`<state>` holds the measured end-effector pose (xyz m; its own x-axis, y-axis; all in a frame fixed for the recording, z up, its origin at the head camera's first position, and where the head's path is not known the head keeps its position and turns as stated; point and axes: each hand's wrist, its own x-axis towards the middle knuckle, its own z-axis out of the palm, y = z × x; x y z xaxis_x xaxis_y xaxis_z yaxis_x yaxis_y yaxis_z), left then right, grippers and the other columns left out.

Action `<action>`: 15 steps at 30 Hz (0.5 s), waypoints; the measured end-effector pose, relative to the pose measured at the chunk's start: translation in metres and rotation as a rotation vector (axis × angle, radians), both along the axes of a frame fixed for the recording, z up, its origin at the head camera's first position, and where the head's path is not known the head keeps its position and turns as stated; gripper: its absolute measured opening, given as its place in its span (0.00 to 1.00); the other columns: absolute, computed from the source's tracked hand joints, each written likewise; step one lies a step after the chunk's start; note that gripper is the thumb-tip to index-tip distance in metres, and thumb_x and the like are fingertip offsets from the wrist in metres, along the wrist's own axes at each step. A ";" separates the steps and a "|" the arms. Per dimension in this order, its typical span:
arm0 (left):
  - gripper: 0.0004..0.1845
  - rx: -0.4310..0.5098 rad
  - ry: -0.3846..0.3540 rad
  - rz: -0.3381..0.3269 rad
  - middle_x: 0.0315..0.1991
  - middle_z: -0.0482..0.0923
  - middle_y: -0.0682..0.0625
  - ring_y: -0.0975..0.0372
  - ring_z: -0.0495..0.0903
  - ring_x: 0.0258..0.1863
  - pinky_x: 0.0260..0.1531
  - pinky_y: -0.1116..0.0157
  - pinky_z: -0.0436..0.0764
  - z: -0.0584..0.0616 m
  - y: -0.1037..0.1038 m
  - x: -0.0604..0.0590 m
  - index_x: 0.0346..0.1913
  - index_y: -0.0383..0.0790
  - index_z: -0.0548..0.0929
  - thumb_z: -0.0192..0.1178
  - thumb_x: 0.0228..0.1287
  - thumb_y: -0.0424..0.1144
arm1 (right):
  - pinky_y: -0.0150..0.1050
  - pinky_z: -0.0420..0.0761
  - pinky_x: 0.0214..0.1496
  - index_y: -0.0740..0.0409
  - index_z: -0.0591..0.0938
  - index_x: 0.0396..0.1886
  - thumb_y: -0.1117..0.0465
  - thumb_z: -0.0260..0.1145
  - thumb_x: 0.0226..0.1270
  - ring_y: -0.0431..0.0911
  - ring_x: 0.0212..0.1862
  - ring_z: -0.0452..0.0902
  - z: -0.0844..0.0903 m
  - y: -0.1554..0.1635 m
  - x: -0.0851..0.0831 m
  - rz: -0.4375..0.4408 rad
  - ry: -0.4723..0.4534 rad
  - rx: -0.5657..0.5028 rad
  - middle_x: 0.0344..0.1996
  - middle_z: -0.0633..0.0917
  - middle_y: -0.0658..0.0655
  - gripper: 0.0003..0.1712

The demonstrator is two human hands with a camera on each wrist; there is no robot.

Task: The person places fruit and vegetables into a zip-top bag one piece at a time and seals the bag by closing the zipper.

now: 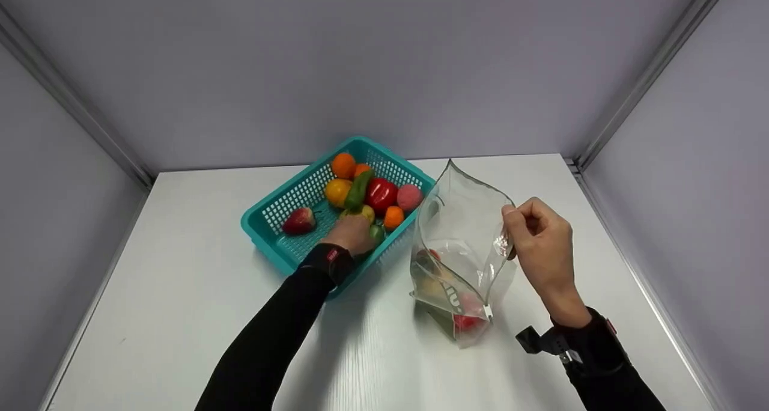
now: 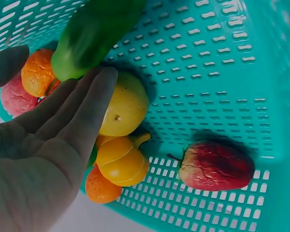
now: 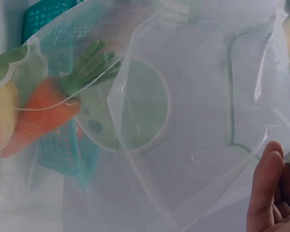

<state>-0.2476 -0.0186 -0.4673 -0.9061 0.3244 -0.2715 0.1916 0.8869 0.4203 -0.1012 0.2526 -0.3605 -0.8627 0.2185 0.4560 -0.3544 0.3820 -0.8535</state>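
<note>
A teal plastic basket (image 1: 264, 231) holds toy fruit and vegetables. My left hand (image 1: 354, 234) reaches into it with straight fingers (image 2: 87, 106) lying against a yellow fruit (image 2: 128, 106), just under a long green vegetable (image 2: 94, 34). A strawberry (image 2: 215, 166) lies apart at the basket's near side. My right hand (image 1: 534, 231) pinches the rim of a clear zip bag (image 1: 462, 231) and holds it upright with its mouth open. Inside the bag (image 3: 193, 159) I see a carrot (image 3: 38, 116), a green round slice (image 3: 135, 106) and something red (image 1: 465, 321).
Also in the basket are a red pepper (image 1: 381, 194), an orange (image 1: 343, 165), a pink fruit (image 1: 409, 197) and a yellow-orange pepper (image 2: 121, 159). Everything stands on a white table (image 1: 180, 315) enclosed by grey walls at the back and sides.
</note>
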 end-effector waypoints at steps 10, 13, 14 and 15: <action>0.17 -0.063 0.154 -0.049 0.44 0.83 0.32 0.41 0.82 0.51 0.69 0.48 0.67 -0.016 0.008 -0.006 0.55 0.30 0.75 0.58 0.75 0.41 | 0.32 0.74 0.17 0.65 0.77 0.24 0.64 0.65 0.75 0.42 0.14 0.72 0.000 -0.002 0.002 -0.014 -0.016 0.027 0.14 0.78 0.53 0.17; 0.17 -0.066 0.199 -0.039 0.44 0.84 0.32 0.42 0.82 0.50 0.66 0.49 0.70 -0.019 0.011 -0.007 0.54 0.30 0.76 0.60 0.75 0.41 | 0.31 0.74 0.17 0.65 0.78 0.24 0.64 0.65 0.75 0.42 0.14 0.72 0.000 -0.001 0.002 -0.015 -0.015 0.031 0.14 0.78 0.53 0.16; 0.16 -0.065 0.196 -0.033 0.45 0.84 0.33 0.42 0.82 0.51 0.67 0.49 0.70 -0.020 0.012 -0.007 0.54 0.30 0.76 0.60 0.75 0.40 | 0.31 0.74 0.17 0.65 0.78 0.24 0.65 0.65 0.75 0.42 0.14 0.72 0.000 0.000 0.002 -0.016 -0.013 0.034 0.14 0.78 0.53 0.16; 0.15 -0.070 0.193 -0.033 0.46 0.84 0.33 0.43 0.82 0.52 0.66 0.50 0.71 -0.020 0.013 -0.007 0.53 0.30 0.77 0.60 0.75 0.39 | 0.31 0.74 0.17 0.65 0.78 0.24 0.65 0.65 0.75 0.43 0.14 0.72 0.000 0.000 0.002 -0.018 -0.012 0.039 0.14 0.77 0.53 0.16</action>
